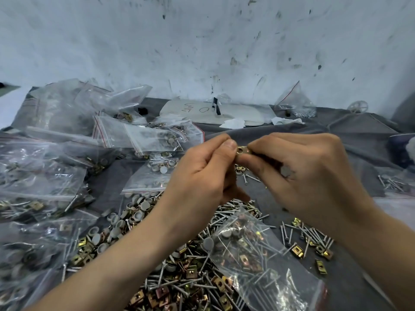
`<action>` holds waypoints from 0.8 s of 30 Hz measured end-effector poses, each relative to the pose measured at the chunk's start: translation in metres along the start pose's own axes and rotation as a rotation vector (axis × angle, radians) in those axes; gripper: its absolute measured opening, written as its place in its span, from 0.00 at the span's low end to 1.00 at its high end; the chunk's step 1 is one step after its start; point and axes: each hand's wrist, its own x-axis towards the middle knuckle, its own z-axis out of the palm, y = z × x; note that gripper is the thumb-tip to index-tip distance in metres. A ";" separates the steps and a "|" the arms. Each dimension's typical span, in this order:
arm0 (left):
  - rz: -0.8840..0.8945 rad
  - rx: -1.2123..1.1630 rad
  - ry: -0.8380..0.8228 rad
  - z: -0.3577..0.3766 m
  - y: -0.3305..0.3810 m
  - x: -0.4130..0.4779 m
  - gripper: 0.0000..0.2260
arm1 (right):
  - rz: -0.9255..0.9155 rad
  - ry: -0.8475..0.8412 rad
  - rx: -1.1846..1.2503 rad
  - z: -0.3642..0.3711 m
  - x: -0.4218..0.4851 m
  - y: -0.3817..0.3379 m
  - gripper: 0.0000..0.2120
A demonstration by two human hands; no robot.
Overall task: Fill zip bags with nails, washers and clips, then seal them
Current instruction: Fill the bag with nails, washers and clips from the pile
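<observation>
Clip up in the middle of the frame, a small brass-coloured one with a hole in it, and it's pinched from both sides. The left hand has thumb and forefinger curled onto its left end, and the right hand nips the other end with its fingertips. There's a grey washer tucked under the right hand's curled fingers too. Both hands are raised above the counter, which is draped in grey cloth. Down in the lower centre sprawls a loose pile of nails, clips and grey washers. A zip bag lies on the pile's right side with all three kinds inside, its red-striped mouth toward the lower right corner; sealed or not, I can't tell. Stray nails and clips are scattered just right of it. Filled bags heap up along the left side. At upper centre a scribbled white sheet lies by the stained wall.
</observation>
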 end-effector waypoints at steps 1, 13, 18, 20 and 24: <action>-0.002 0.032 -0.009 -0.001 0.000 0.001 0.13 | 0.015 -0.016 0.036 -0.002 0.000 0.002 0.10; 0.027 0.391 -0.063 -0.007 0.003 0.002 0.15 | 0.025 -0.188 0.147 -0.004 -0.005 0.006 0.12; 0.108 0.536 0.034 -0.005 -0.001 0.000 0.15 | 0.053 -0.133 0.042 -0.003 -0.009 0.002 0.09; 0.137 0.567 0.038 -0.005 0.000 -0.002 0.17 | 0.049 -0.131 0.038 -0.002 -0.009 0.000 0.09; 0.188 0.712 0.030 -0.004 0.002 -0.003 0.17 | 0.060 -0.171 0.021 -0.003 -0.011 0.000 0.08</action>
